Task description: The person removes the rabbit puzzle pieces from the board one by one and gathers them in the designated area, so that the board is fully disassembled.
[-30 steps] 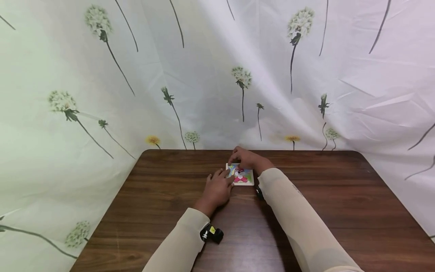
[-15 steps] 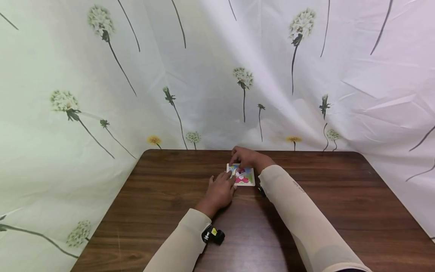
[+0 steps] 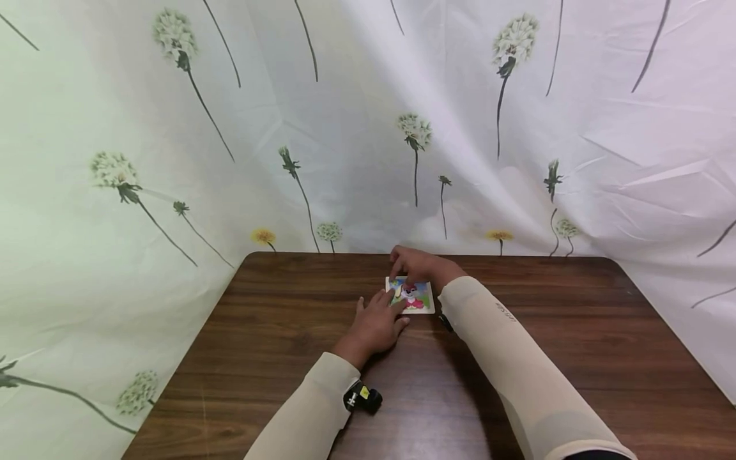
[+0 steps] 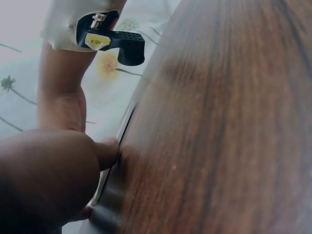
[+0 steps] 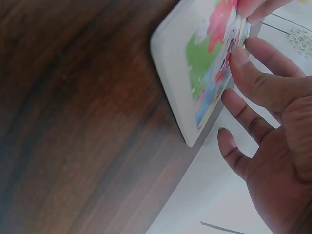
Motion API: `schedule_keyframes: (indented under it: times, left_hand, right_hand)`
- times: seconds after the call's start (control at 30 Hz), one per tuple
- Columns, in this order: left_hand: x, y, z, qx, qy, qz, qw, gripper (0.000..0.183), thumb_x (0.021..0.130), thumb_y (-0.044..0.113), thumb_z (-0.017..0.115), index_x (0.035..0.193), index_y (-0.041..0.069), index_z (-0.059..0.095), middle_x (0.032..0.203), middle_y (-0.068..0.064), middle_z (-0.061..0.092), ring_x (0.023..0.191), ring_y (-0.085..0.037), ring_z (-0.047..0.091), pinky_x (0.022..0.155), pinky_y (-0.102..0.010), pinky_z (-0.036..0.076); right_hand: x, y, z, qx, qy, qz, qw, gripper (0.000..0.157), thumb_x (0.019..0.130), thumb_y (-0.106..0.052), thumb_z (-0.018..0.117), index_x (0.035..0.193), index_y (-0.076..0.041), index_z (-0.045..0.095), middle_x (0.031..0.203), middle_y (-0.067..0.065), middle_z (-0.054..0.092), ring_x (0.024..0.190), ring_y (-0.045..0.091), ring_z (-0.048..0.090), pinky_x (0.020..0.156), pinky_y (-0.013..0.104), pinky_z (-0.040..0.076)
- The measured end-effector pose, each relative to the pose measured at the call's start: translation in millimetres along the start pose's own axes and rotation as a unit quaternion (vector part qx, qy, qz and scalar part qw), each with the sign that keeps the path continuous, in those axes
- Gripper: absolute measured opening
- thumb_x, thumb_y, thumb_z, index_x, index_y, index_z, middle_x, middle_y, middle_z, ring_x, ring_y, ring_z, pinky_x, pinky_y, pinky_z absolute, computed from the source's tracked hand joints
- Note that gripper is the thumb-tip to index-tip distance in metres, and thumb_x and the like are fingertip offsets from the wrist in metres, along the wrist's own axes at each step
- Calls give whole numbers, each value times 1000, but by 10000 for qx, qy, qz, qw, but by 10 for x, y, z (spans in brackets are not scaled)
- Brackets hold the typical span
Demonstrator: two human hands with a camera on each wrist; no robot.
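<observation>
A small square picture board, with a white border and a cartoon animal in red and pink, lies flat near the table's far edge. My left hand rests over its left side, fingers stretched onto the picture. In the left wrist view its thumb reaches the board's thin edge. From above, my right hand bends down over the board's top part. In the right wrist view the thumb and index fingertip of the right hand touch the picture, while the other fingers are loosely spread. I cannot see anything gripped between them.
The board lies on a dark brown wooden table with rounded far corners. A white cloth printed with dandelions hangs right behind the table and along both sides. A black camera is strapped to the left wrist.
My left hand has slid slightly right, its fingers a little more spread and its thumb showing out below the board. The right hand stays at the board's top part. The view has shifted slightly.
</observation>
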State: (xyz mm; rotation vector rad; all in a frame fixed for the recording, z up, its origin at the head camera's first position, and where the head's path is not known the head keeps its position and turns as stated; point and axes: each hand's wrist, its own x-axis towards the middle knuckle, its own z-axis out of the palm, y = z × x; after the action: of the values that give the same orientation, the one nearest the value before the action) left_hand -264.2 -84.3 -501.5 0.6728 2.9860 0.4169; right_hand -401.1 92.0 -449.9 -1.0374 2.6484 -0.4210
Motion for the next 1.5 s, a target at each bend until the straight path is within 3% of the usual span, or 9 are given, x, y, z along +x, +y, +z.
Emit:
schedule_keyframes:
  times: [0.47,0.8,0.9,1.03,1.1,1.27,1.37,1.5]
  left_hand:
    - [7,32,-21,88,81,-29,9999,49,113,45,57,157,24,60,174,-9,44,163,-36,39,125,-77,30]
    - [-22,27,-31,-28,94,24,9999,50,113,46,58,157,24,60,175,-9,43,163,-35,40,125,-77,30]
    - [-21,25,-33,-50,86,-3,10000,50,113,47,57,157,24,60,175,-8,43,163,-35,40,126,-76,29]
    - [-17,19,-35,-98,46,-30,9999,50,113,47,57,157,24,60,175,-8,43,163,-35,39,126,-76,29]
    - [-14,13,-35,-117,45,-40,9999,50,112,47,58,157,24,60,175,-8,43,163,-36,39,126,-76,28]
    - [-11,-3,-37,-107,24,-67,9999,50,112,47,59,157,25,60,175,-8,43,163,-36,39,126,-76,28]
    - [-12,-9,-37,-98,-8,-47,9999,51,112,48,58,158,25,60,175,-7,43,163,-35,39,126,-76,29]
    - [-8,-16,-35,-137,-2,-37,9999,52,112,48,59,158,24,60,176,-7,42,163,-35,39,126,-76,29]
  right_hand:
    - [35,-12,-54,267,-146,184,9994,37,86,11,84,112,-15,87,163,14,42,132,34,58,106,42,57]
    - [47,12,-51,545,-192,476,9972,36,87,8,84,110,-18,87,165,11,46,138,33,57,114,45,54]
    - [46,15,-44,703,-147,418,9965,35,89,8,84,117,-13,84,159,8,58,137,34,57,114,45,53]
    - [56,36,-21,904,-65,314,9954,47,91,9,82,134,-5,71,135,5,79,132,34,59,109,44,55]
    - [63,40,-18,808,-27,230,9965,46,91,7,83,133,-5,72,134,5,79,130,32,61,107,42,55]
    - [83,26,-14,106,-59,45,9999,28,92,-2,87,115,-17,86,162,11,52,129,31,60,107,42,56]
    - [97,22,4,-269,-129,-53,9995,25,92,-6,89,113,-20,86,163,16,43,126,30,60,106,42,56]
    - [120,17,20,-414,-157,-102,9990,24,92,-6,89,110,-20,83,157,16,44,121,27,59,102,40,56]
